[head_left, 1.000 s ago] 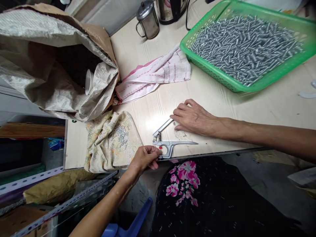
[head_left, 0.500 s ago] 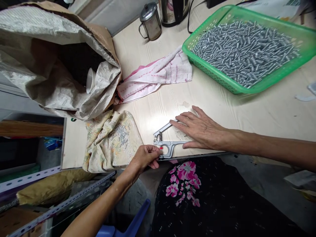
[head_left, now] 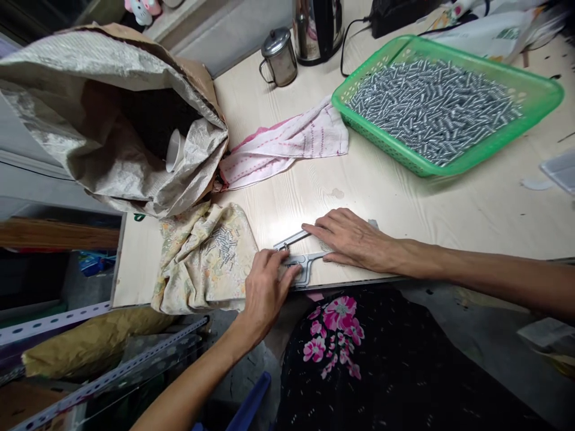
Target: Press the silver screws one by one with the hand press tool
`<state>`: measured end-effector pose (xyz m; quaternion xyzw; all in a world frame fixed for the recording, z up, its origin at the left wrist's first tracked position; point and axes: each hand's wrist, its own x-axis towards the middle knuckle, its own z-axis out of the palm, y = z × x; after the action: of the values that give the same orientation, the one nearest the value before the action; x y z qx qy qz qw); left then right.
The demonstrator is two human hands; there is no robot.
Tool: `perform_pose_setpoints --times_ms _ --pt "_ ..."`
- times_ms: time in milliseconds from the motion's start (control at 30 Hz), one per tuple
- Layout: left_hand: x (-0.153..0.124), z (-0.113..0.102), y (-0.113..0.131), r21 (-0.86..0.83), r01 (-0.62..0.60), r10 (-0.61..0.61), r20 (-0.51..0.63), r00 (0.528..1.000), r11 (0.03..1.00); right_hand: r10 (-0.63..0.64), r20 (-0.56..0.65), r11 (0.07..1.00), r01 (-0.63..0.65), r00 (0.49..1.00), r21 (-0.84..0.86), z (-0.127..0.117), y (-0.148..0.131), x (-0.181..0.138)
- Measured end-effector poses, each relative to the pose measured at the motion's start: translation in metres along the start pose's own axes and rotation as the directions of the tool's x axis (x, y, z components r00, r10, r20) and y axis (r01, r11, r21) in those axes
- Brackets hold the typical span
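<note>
A metal hand press tool (head_left: pixel 302 262) with two long handles lies at the near edge of the pale wooden table (head_left: pixel 404 191). My right hand (head_left: pixel 345 238) lies over its handles with the fingers stretched along them. My left hand (head_left: pixel 266 288) rests over the tool's head, its fingers together on the jaw; whether something small is pinched there is hidden. Just left of it lies a floral cloth (head_left: pixel 202 257) with several small grey springs scattered on it.
A green basket (head_left: pixel 534 114) full of grey springs stands at the back right. A pink-and-white towel (head_left: pixel 287 143) lies mid-table, a large open sack (head_left: pixel 112 120) at the left, a steel mug (head_left: pixel 279 57) and kettle (head_left: pixel 317 27) at the back.
My left hand has moved up from the table edge onto the tool's head. My right hand has slid nearer and down onto the handles. The view has shifted slightly.
</note>
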<state>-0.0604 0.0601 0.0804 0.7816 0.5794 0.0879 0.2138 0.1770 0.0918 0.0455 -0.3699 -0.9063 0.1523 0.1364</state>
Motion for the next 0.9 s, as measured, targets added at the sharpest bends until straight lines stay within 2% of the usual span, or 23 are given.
perform_pose_setpoints --times_ms 33,100,167,233,333,433,700,900 --pt "0.005 0.002 0.002 0.058 -0.094 0.096 -0.028 0.995 0.994 -0.026 -0.002 1.000 0.026 1.000 -0.003 0.001 0.000 0.006" --pt "0.019 0.006 0.003 0.143 -0.210 0.214 -0.010 0.977 0.967 -0.073 -0.001 0.997 0.073 0.997 -0.005 0.004 0.002 0.017" --pt "0.034 0.010 0.002 0.180 -0.264 0.257 0.062 0.964 0.948 -0.077 0.005 0.997 0.077 0.997 -0.018 0.005 0.005 0.026" --pt "0.044 0.011 0.001 0.196 -0.289 0.265 0.140 0.954 0.937 -0.028 0.018 0.998 0.029 0.999 -0.049 0.003 0.008 0.030" --pt "0.052 0.011 0.001 0.234 -0.303 0.260 0.200 0.945 0.924 0.045 0.058 0.995 -0.039 0.997 -0.093 -0.002 0.010 0.031" --pt "0.059 0.011 0.002 0.274 -0.314 0.260 0.215 0.941 0.909 0.064 0.079 0.991 -0.054 0.995 -0.120 -0.007 0.009 0.034" --pt "0.077 0.012 -0.001 0.231 -0.255 0.228 0.138 0.964 0.939 0.102 0.190 0.989 -0.079 0.976 -0.123 -0.013 0.017 0.055" --pt "0.084 0.014 0.000 0.285 -0.261 0.230 0.137 0.963 0.922 0.078 0.160 0.997 -0.072 0.984 -0.042 -0.003 0.025 0.059"
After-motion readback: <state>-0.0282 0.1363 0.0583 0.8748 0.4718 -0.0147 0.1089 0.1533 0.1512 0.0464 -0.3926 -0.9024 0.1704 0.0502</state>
